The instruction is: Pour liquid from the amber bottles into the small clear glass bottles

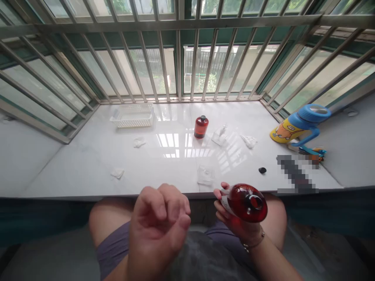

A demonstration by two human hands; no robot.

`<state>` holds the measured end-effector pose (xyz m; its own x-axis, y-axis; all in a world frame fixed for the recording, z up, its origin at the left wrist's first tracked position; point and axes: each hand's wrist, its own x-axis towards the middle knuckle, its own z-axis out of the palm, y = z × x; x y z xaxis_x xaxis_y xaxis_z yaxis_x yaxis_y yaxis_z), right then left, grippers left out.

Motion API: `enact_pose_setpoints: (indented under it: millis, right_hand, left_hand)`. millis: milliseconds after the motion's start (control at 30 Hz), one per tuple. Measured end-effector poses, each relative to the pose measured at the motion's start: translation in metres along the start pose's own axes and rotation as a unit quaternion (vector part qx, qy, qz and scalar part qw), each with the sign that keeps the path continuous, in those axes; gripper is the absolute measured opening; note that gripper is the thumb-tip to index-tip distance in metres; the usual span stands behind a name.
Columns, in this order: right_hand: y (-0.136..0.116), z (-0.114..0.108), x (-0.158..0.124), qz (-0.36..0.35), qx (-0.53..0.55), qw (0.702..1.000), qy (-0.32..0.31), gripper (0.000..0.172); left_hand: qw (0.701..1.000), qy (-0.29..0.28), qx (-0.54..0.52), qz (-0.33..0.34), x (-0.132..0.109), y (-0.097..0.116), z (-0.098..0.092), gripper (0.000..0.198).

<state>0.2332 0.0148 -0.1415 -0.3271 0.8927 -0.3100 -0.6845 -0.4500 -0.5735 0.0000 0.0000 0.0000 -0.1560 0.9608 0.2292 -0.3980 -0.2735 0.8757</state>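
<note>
My left hand (159, 226) is raised in front of the table's near edge. Its fingers curl in with thumb and fingertips together, and whatever may be pinched there is hidden. In my right hand (249, 233) is a reddish-brown bottle (241, 201) with a white label, tilted so its uncapped neck faces me. A small black cap (262, 170) lies on the table beyond this bottle. Farther back stands a similar capped bottle (200, 128), upright and partly filled with liquid. A clear, square plastic piece (206, 174) lies between my hands near the edge.
On the white tabletop (84, 156) are a white plastic basket (133, 121), crumpled tissues (139, 142) and another clear plastic item (220, 136). A blue-and-yellow flask (295, 127) leans at the right, near a blurred-out dark object (295, 173). Barred windows enclose the back and sides.
</note>
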Motion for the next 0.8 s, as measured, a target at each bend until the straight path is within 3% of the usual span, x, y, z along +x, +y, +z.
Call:
enact_pose_setpoints:
  millis: [133, 300, 433, 533, 633, 700, 800]
  right_hand:
    - [0.001, 0.002, 0.000, -0.007, -0.009, 1.000, -0.005, 0.052]
    - [0.002, 0.004, 0.001, -0.007, -0.035, 0.999, 0.010, 0.062]
    - [0.002, 0.002, 0.001, -0.008, -0.028, 0.999, 0.014, 0.061]
    - [0.001, 0.001, 0.002, 0.000, 0.020, 1.000, -0.009, 0.054]
    - [-0.004, 0.001, 0.002, -0.005, 0.046, 0.999, -0.002, 0.058]
    - [-0.007, 0.001, 0.002, -0.016, 0.050, 0.998, 0.019, 0.062]
    - [-0.012, -0.003, 0.003, -0.035, 0.038, 0.997, 0.057, 0.065]
  left_hand:
    - [0.980, -0.008, -0.160, -0.122, 0.005, -0.007, 0.000, 0.041]
    - [0.951, -0.016, -0.262, -0.165, 0.008, -0.004, -0.003, 0.025]
    - [0.945, -0.017, -0.277, -0.174, 0.010, -0.005, -0.003, 0.028]
    - [0.971, -0.010, -0.190, -0.146, 0.010, -0.023, -0.007, 0.029]
    - [0.996, 0.008, 0.043, -0.079, 0.014, -0.053, -0.018, 0.021]
    - [0.977, -0.022, 0.212, -0.028, 0.020, -0.076, -0.028, 0.020]
    - [0.926, -0.121, 0.357, -0.010, 0.032, -0.111, -0.042, 0.054]
